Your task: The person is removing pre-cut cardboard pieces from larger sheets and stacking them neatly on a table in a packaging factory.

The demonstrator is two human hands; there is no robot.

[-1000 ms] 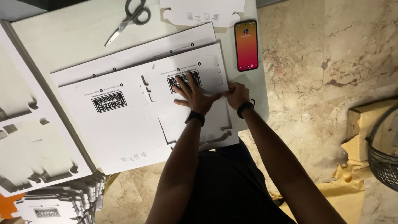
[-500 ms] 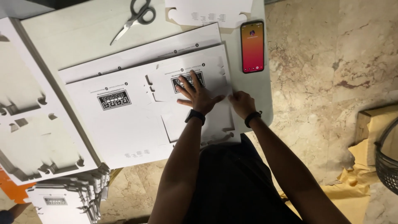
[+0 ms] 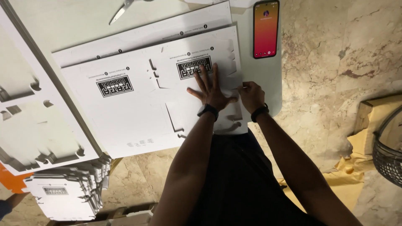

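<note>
Black labels (image 3: pixel 194 68) on white sheets; red-orange phone screen (image 3: pixel 266 28).

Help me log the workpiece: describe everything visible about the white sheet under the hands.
The white die-cut sheet looks like thin card, lying flat atop similar sheets on the pale table. It has cut slots, notched edges and a black printed block. The left hand presses flat on it; the right hand grips its right edge.

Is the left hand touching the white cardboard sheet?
Touching. The head view shows the left hand lying flat, fingers spread, right on the white cardboard sheet, with no gap under the palm.
</note>
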